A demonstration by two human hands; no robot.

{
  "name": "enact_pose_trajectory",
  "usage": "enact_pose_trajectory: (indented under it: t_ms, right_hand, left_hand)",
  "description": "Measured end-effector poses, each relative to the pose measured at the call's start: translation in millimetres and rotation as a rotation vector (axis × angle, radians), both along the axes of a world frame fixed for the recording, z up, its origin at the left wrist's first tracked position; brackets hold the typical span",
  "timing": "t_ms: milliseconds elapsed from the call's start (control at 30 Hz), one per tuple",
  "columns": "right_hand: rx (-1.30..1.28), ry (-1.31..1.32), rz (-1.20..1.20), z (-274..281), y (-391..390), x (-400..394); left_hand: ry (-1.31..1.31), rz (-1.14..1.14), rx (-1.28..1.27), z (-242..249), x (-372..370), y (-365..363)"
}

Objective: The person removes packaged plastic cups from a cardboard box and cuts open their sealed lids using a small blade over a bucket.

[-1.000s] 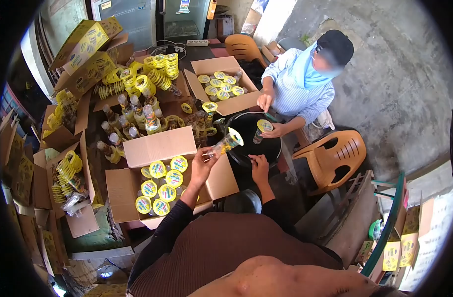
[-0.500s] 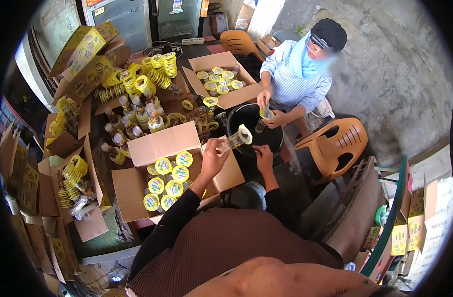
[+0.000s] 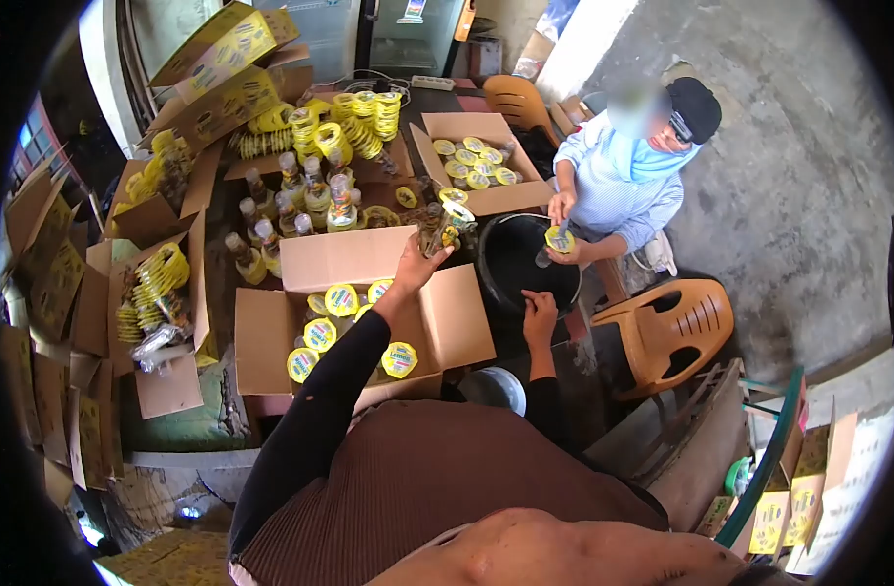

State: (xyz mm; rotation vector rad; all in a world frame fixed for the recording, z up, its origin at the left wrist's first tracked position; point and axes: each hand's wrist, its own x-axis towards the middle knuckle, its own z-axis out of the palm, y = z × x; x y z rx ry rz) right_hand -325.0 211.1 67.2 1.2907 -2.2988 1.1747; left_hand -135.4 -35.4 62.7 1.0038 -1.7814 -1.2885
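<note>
My left hand [image 3: 419, 268] reaches past the open carton and is closed around a clear plastic cup [image 3: 453, 234] with a yellow rim. That cup is beside another yellow-topped cup [image 3: 454, 196] on the table. My right hand [image 3: 538, 314] is at the near rim of a black bucket [image 3: 490, 283], its fingers drawn together; anything between them is too small to make out. Below my left forearm, the carton [image 3: 266, 337] holds several cups with round, yellow printed tops [image 3: 341, 300]. My forearm hides part of them.
Across the bucket, a person [image 3: 618, 186] holds a yellow-topped cup [image 3: 561, 239]. Several bottles [image 3: 315, 195] and stacked yellow rings [image 3: 374, 112] crowd the table's far left. Another filled carton [image 3: 496, 202] stands behind the bucket. An orange chair [image 3: 681, 337] is at the right.
My left hand has carried the cup leftward and away from me, over to the cups on the table. The right hand stays by the bucket. The whole view has shifted.
</note>
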Motion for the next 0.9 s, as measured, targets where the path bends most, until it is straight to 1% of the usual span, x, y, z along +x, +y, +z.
enact_pose_trajectory:
  t_ms: [67, 100, 167, 233, 300, 333, 367, 400, 467, 500, 533, 567, 633, 667, 700, 767, 900]
  right_hand:
    - [-0.005, -0.014, -0.016, 0, 1, 1]
    - [-0.01, -0.014, -0.014, 0, 1, 1]
    - [0.015, -0.005, -0.034, -2, 2, 0]
    - [0.012, -0.022, -0.02, -3, 2, -2]
    - [0.022, -0.05, -0.001, -6, 3, -4]
    - [0.015, -0.019, -0.012, -7, 3, -5]
    - [0.011, 0.009, -0.021, -9, 4, -4]
    - [0.029, -0.012, -0.016, -9, 5, -3]
    - [0.025, -0.005, -0.039, -7, 4, -1]
    - [0.035, -0.019, -0.038, -7, 4, 0]
    - [0.032, -0.03, -0.036, -7, 4, 0]
    - [0.027, -0.036, -0.036, -6, 4, -1]
    - [0.032, -0.033, -0.031, -5, 6, -2]
    - [0.028, -0.03, -0.016, -5, 6, -2]
    - [0.023, -0.026, 0.0, -4, 5, -3]
    - [0.028, -0.038, -0.003, -2, 6, -3]
    - [0.04, -0.062, -0.006, 0, 6, -2]
  left_hand:
    - [-0.074, -0.023, -0.169, 3, 2, -2]
    - [-0.074, -0.022, -0.174, 1, 8, -3]
    - [-0.131, -0.154, -0.15, -16, 40, 1]
    - [-0.128, -0.13, -0.193, -33, 72, 13]
    - [-0.053, -0.088, -0.14, -48, 102, 26]
    - [-0.089, -0.07, -0.229, -55, 115, 30]
    - [-0.111, -0.049, -0.202, -63, 128, 38]
    - [-0.152, -0.068, -0.235, -64, 139, 45]
    - [-0.26, -0.123, -0.302, -53, 156, 61]
    - [-0.326, -0.16, -0.336, -45, 161, 69]
    - [-0.335, -0.242, -0.371, -55, 164, 74]
    - [-0.34, -0.247, -0.367, -55, 165, 79]
    - [-0.39, -0.439, -0.412, -53, 161, 93]
    - [-0.485, -0.515, -0.4, -51, 161, 98]
    - [-0.478, -0.518, -0.402, -53, 157, 97]
    - [-0.611, -0.621, -0.415, -58, 152, 99]
    - [-0.667, -0.601, -0.419, -59, 148, 97]
